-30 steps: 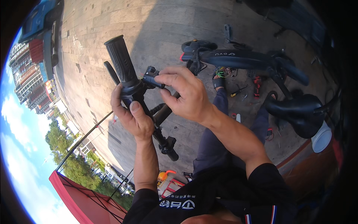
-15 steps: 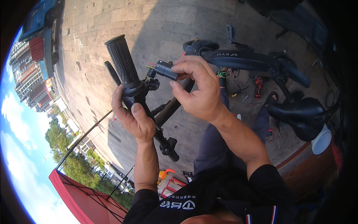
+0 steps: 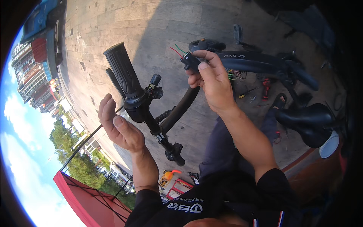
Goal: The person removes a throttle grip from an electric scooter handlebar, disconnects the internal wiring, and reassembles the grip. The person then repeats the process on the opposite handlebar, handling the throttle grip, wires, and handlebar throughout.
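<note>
My right hand [image 3: 211, 83] grips a small black switch housing [image 3: 190, 59] between thumb and fingers, with short red and green wires sticking out of its top. My left hand [image 3: 121, 126] hangs off the handlebar, its slightly curled fingers apart and empty. The black ribbed handlebar grip [image 3: 120, 68] stands upright with a lever behind it. Beside the grip sits an opened control mount [image 3: 155, 90] with thin wires showing. The bar continues down to a lower end [image 3: 176, 155] with another fitting.
A black bike frame [image 3: 253, 62] and saddle [image 3: 302, 125] lie right, near a white bucket [image 3: 328, 145], red power tool [image 3: 266, 90], pliers [image 3: 253, 98] and screwdriver [image 3: 245, 93]. Red tools [image 3: 176, 189] are below. A red canopy [image 3: 81, 193] stands lower left.
My left hand has let go of the handlebar and moved left. My right hand has lifted the black housing up and right, away from the mount, and turned it so its wires point upward.
</note>
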Demonstrator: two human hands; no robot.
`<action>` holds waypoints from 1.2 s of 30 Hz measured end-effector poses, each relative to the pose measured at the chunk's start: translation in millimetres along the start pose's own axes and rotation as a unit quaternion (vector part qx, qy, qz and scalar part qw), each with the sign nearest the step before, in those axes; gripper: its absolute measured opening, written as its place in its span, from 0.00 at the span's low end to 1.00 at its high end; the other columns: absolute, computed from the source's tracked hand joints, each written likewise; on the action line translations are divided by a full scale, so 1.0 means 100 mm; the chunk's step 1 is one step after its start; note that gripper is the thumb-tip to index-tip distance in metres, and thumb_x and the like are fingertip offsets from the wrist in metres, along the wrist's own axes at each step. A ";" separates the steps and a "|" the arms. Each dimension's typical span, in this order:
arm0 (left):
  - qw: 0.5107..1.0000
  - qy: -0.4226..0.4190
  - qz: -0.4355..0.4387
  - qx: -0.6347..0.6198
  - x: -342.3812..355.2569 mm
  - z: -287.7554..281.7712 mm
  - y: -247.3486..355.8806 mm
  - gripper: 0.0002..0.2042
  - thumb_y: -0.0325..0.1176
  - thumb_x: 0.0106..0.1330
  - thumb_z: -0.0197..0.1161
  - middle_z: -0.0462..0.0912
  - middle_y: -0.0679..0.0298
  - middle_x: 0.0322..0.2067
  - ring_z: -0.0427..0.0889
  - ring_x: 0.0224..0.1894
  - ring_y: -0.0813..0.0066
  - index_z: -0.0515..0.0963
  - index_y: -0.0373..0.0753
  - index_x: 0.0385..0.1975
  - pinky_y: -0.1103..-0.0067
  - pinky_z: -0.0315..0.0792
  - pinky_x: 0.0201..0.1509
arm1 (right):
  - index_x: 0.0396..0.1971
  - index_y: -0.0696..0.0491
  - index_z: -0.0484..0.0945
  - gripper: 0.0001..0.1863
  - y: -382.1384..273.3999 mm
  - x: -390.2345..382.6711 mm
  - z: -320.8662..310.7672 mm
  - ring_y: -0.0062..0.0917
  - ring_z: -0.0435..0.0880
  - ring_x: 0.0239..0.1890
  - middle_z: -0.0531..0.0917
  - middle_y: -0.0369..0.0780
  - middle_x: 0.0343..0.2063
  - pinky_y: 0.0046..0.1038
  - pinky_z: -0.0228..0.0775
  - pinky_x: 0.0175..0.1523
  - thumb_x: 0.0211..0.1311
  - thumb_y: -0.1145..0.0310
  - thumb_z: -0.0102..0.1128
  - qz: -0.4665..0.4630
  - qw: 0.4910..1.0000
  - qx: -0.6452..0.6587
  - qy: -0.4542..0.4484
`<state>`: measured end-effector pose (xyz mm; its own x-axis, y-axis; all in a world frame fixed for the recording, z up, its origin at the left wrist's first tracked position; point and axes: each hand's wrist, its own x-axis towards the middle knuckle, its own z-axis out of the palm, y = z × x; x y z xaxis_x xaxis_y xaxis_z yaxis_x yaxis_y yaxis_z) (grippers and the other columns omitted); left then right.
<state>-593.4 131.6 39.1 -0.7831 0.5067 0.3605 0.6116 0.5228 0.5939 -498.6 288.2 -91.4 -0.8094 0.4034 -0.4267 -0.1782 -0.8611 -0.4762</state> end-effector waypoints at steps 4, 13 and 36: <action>0.998 -0.027 -0.041 0.030 0.60 -0.28 -0.19 0.16 0.33 0.71 0.51 0.76 0.51 0.54 0.75 0.56 0.64 0.72 0.30 0.54 0.69 0.66 0.61 | 0.60 0.53 0.65 0.19 -0.01 -0.03 -0.09 0.16 0.77 0.31 0.80 0.39 0.35 0.20 0.71 0.38 0.73 0.66 0.44 0.025 0.999 0.008 -0.026; 0.787 -0.254 -0.470 -0.308 0.86 0.18 -0.95 0.18 0.37 0.68 0.57 0.81 0.47 0.43 0.83 0.42 0.59 0.74 0.29 0.48 0.72 0.79 0.46 | 0.63 0.54 0.62 0.21 0.11 0.15 0.23 0.19 0.81 0.37 0.81 0.38 0.34 0.22 0.75 0.43 0.73 0.67 0.45 0.041 0.995 0.037 -0.085; 0.816 -0.302 -0.323 -0.372 0.56 0.42 -0.78 0.27 0.49 0.52 0.75 0.79 0.66 0.29 0.79 0.31 0.73 0.76 0.36 0.43 0.80 0.72 0.31 | 0.56 0.61 0.65 0.19 0.08 0.37 0.49 0.19 0.82 0.29 0.83 0.41 0.27 0.22 0.74 0.35 0.66 0.77 0.52 -0.103 0.982 -0.075 -0.140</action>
<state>-680.6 148.0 -17.4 -0.5788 0.6532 -0.4882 -0.3211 0.3678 0.8727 -557.1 281.6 -73.5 -0.8903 0.4462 -0.0911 -0.2876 -0.7059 -0.6473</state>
